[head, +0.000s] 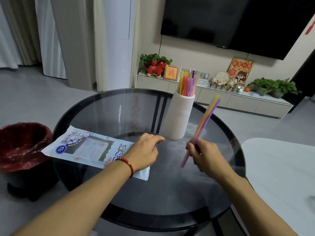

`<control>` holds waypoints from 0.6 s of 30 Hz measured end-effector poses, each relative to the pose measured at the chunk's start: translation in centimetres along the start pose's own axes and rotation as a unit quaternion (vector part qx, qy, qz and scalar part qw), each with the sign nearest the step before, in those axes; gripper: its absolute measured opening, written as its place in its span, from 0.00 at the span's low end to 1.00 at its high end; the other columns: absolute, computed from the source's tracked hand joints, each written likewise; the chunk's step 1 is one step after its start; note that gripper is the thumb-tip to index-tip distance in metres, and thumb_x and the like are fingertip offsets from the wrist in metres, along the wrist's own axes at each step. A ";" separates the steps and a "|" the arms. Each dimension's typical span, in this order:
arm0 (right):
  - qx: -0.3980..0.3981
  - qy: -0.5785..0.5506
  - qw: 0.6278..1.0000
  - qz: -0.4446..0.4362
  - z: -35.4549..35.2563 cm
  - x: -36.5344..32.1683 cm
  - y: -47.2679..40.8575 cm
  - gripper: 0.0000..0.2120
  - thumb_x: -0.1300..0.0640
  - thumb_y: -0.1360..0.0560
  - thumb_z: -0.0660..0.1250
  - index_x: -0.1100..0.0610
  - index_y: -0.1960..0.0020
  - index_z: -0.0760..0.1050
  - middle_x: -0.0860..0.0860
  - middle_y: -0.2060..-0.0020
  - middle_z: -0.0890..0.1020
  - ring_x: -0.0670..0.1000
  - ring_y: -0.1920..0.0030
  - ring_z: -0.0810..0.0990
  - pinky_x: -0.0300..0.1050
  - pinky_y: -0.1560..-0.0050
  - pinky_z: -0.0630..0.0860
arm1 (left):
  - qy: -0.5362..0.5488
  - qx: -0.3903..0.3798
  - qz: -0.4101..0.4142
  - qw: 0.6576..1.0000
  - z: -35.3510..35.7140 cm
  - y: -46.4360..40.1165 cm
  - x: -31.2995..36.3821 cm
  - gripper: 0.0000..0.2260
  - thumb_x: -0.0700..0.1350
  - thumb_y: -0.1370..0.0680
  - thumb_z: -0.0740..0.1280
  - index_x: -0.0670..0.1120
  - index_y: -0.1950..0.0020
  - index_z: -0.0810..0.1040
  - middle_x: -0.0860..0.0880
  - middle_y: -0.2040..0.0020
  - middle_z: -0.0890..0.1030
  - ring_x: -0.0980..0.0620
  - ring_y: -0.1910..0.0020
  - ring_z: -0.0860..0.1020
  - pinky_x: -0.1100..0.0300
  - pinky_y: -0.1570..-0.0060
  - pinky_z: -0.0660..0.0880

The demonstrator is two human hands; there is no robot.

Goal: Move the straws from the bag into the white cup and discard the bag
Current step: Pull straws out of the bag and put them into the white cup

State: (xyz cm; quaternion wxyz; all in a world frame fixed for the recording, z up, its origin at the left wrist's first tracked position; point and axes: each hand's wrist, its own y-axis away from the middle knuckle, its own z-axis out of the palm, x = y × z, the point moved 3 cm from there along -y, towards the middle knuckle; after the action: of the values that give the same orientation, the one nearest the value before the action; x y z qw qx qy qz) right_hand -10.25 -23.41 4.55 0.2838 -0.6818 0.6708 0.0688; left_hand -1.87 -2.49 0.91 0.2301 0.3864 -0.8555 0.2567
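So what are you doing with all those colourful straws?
A person is moving straws from a bag into a cup. The right hand grips a few straws beside the white cup, which already holds many. The left hand rests open over the bag lying flat on the glass table. The red-lined bin waits at the left.

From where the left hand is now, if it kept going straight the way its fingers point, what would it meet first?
Most likely the white cup. The left hand rests over the bag, fingers aimed up and to the right at the cup's base, with only bare glass table between. Depth is hard to judge from one view.
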 end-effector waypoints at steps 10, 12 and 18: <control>-0.073 -0.047 0.996 0.018 0.5 1.0 0.1 0.05 0.53 0.18 0.68 0.52 0.52 0.81 0.48 0.69 0.86 0.46 0.70 0.87 0.39 0.62 0.85 | -0.131 -0.004 -0.014 0.991 2.2 0.4 -1.3 0.15 0.49 0.17 0.56 0.49 0.34 0.75 0.49 0.37 0.76 0.50 0.34 0.68 0.53 0.31 0.64; -0.003 -0.095 0.995 0.022 -0.8 -0.1 -0.6 0.06 0.55 0.18 0.67 0.51 0.52 0.81 0.49 0.68 0.87 0.47 0.68 0.87 0.41 0.61 0.86 | -0.130 0.010 -0.015 0.991 2.5 0.2 -1.1 0.16 0.50 0.18 0.56 0.49 0.34 0.75 0.49 0.37 0.76 0.49 0.34 0.69 0.54 0.32 0.64; 0.249 -0.234 0.939 0.036 -8.1 -4.4 -8.1 0.11 0.55 0.16 0.65 0.61 0.48 0.82 0.56 0.61 0.87 0.53 0.63 0.88 0.46 0.60 0.86 | -0.133 0.008 -0.024 0.991 3.2 0.0 -1.7 0.18 0.51 0.17 0.53 0.48 0.32 0.74 0.49 0.34 0.75 0.49 0.33 0.67 0.52 0.33 0.65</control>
State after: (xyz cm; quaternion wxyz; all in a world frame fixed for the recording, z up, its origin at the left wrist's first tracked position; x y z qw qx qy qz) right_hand -5.24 -23.88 15.73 0.5905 -0.5295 0.6054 0.0673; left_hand -1.46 -3.55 -2.49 0.1175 0.4396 -0.8667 0.2046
